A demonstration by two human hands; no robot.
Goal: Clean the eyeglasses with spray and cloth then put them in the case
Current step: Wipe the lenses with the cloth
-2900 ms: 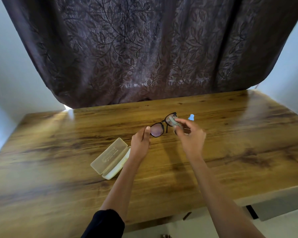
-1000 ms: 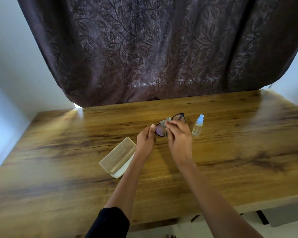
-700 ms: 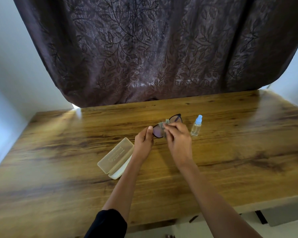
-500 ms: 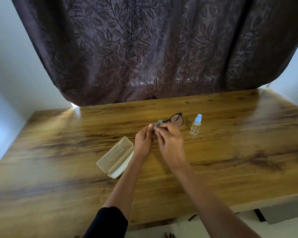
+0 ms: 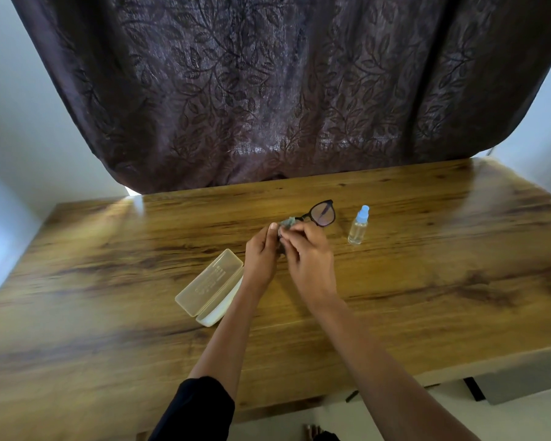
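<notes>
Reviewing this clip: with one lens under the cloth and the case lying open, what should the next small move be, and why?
Probably keep rubbing the covered lens briefly. The right hand pinches the cloth over one lens of the eyeglasses, which the left hand steadies. The other lens is bare, the spray bottle stands capped, and the open case waits empty.

The dark-framed eyeglasses [image 5: 321, 214] are held above the wooden tabletop between both hands; one lens, tinted faintly pink, projects up and to the right, while the other lens is covered by a small crumpled grey-green cloth [image 5: 287, 223] pinched against it; the small clear plastic spray bottle [image 5: 358, 225] with a pale blue cap stands upright just right of the glasses; the translucent beige rectangular case [image 5: 211, 286] lies open, lid hinged back, at lower left.
</notes>
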